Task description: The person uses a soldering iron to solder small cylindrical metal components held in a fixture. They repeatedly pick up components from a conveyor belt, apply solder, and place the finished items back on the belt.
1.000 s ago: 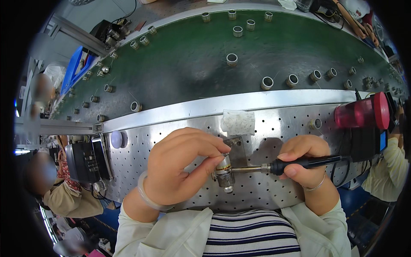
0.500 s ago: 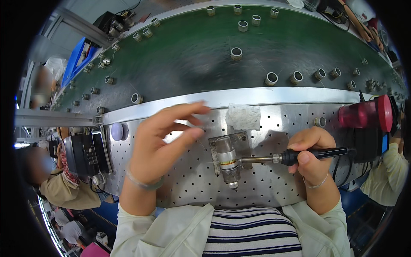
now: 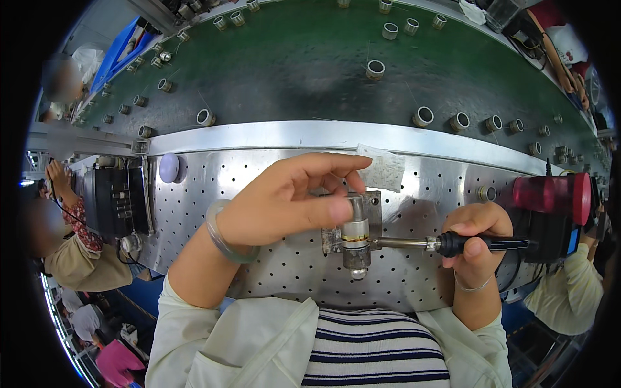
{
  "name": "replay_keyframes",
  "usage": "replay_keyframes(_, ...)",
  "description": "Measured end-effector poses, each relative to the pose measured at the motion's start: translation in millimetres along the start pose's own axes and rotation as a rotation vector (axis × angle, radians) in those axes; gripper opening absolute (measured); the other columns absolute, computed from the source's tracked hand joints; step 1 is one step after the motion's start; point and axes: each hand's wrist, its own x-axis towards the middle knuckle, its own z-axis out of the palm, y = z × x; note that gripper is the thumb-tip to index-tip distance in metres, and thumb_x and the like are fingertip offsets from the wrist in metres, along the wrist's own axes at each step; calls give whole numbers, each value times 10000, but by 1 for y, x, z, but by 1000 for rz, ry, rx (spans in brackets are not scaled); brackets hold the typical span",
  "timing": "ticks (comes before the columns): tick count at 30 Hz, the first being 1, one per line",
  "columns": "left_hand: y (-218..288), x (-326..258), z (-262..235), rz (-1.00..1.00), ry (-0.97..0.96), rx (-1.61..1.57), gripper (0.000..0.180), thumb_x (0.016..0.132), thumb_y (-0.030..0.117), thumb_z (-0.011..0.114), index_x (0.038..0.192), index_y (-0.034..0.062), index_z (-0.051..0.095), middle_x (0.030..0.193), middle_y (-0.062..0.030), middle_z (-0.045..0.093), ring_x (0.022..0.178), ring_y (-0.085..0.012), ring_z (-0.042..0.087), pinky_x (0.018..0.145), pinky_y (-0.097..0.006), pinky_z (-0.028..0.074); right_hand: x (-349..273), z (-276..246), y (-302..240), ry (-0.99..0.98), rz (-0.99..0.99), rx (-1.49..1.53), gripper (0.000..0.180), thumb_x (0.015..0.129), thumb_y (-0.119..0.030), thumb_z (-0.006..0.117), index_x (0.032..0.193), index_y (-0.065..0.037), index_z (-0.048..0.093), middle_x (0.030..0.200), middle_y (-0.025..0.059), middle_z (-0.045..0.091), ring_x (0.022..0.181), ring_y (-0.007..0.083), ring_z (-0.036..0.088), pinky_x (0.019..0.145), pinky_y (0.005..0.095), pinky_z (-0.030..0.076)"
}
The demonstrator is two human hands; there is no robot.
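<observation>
Locate sleeve [image 3: 355, 229] around the middle of holder [image 3: 357, 258], over metal plate [image 3: 375, 216] on perforated surface [image 3: 291, 278]. Note gold-brown band at the sleeve's near edge, next to the holder's dark near part.

Hold iron [image 3: 448, 245] in right hand [image 3: 482, 229], fingers closed around the black grip. Lay the shaft nearly level, pointing left. Set the tip at the band's right side, apparently touching. Check contact from closer up; cannot tell for certain from overhead.

Place left hand [image 3: 278, 213] beside the holder's far end, fingers parted and bent, index finger reaching toward cloth [image 3: 388, 171], thumb tip over the holder's left side. Treat as not gripping; cannot tell whether touching with the thumb.

For good results, probably best to steady the right wrist, press lightly and hold the tip on the band throughout. Make any turn of the holder slow and even, to avoid patchy heating. Avoid slipping onto the bright sleeve wall or the dark part. Confine left fingers to the far end, clear of band and shaft; assume both hot. Avoid pushing the holder sideways against the tip.

Leave spare ring [image 3: 486, 193] and pink jar [image 3: 553, 197] in place, beyond reach of the tip.
</observation>
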Motion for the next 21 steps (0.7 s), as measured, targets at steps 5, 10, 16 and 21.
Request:
replay_keyframes(5, -7, 1, -7, -10, -150, -52, 532, 779, 155, 694, 1237, -53, 519, 1015, -143, 633, 947, -167, 595, 740, -242, 481, 1, 0, 1, -9, -12, 23, 184, 744, -49, 714, 835, 48, 586, 671, 124, 607, 483, 151, 586, 455, 217, 455)
replay_keyframes(10, -6, 3, -3, -78, -123, -76, 526, 724, 7, 715, 1212, -60, 532, 982, -137, 643, 867, -152, 622, 703, -219, 507, 5, 1, 2, -115, -41, 49, 217, 721, -12, 721, 875, 73, 595, 666, 152, 612, 504, 187, 601, 464, 253, 465)
replay_keyframes(16, -8, 4, 0, -122, -39, -63, 562, 681, 14, 755, 1191, -65, 532, 962, -122, 642, 844, -130, 625, 703, -219, 525, 7, 2, 2, -170, -141, -58, 234, 718, -24, 736, 878, 73, 594, 671, 154, 616, 516, 191, 603, 459, 253, 451)
replay_keyframes(21, -7, 3, -1, -147, -42, -121, 620, 672, -14, 746, 1230, -80, 483, 988, -145, 635, 830, -136, 625, 725, -228, 525, 4, -3, -5, -62, -138, -175, 207, 730, -41, 728, 836, 56, 578, 648, 142, 608, 491, 178, 587, 449, 234, 438)
